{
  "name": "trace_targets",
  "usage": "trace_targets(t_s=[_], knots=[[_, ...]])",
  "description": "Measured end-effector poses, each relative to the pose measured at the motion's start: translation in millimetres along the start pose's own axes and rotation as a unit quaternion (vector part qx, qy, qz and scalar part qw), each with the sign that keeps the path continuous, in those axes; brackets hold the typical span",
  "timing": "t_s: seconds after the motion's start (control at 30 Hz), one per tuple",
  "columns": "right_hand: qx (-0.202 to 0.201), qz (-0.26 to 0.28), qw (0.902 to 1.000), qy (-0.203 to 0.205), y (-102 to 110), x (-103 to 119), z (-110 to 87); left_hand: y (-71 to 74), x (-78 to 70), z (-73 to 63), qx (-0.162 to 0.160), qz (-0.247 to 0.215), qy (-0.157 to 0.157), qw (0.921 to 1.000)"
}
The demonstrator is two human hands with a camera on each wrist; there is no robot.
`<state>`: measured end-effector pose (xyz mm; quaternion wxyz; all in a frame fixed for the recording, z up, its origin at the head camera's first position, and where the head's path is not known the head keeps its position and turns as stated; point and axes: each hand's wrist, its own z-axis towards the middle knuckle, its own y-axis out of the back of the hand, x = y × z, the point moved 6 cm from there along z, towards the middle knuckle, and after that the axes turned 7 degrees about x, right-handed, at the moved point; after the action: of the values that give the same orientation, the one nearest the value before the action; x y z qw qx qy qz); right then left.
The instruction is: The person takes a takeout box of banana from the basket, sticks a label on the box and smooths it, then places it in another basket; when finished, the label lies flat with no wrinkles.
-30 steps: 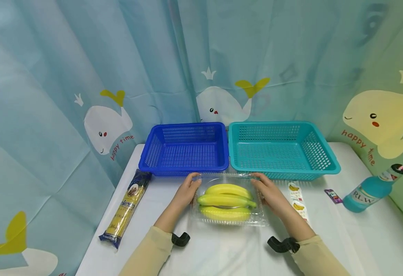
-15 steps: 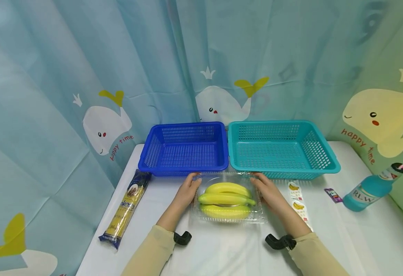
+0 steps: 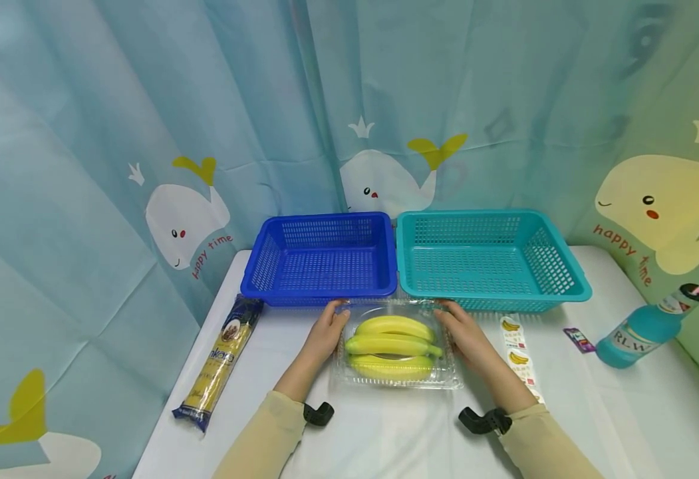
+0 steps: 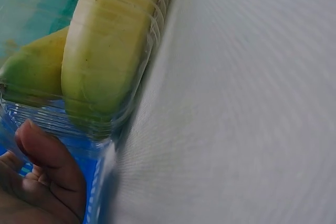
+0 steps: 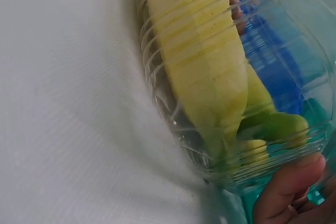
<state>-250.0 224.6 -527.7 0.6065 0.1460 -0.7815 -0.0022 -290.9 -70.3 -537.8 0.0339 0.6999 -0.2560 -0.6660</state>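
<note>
A clear plastic clamshell box point(image 3: 396, 384) with yellow bananas point(image 3: 392, 344) inside stands at the middle of the table, its lid over them. My left hand point(image 3: 328, 326) holds its far left corner, thumb point(image 4: 44, 148) against the ribbed side wall in the left wrist view. On the other side my right hand point(image 3: 458, 327) grips the far right corner, and the right wrist view has that thumb point(image 5: 294, 177) at the wall below a banana's green stem. The box's underside is hidden.
Behind the box stand a blue basket point(image 3: 319, 293) and a teal basket point(image 3: 493, 298), side by side. A spaghetti packet point(image 3: 220, 359) lies left. To the right are a strip of banana stickers point(image 3: 517, 356), a small purple packet point(image 3: 579, 340) and a blue bottle point(image 3: 639, 332).
Both forearms have drawn slightly inward, and more of the sticker strip shows beside the right arm. The box's near edge sits slightly farther from me; both hands keep hold of its corners.
</note>
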Motion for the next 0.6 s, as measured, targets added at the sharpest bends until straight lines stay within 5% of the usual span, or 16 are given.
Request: trace_targets(t_s=[0.6], knots=[[-0.008, -0.017, 0.9998, -0.007, 0.2, -0.5, 0.8, 1.4, 1.5, -0.3, -0.015, 0.015, -0.004, 0.9998]])
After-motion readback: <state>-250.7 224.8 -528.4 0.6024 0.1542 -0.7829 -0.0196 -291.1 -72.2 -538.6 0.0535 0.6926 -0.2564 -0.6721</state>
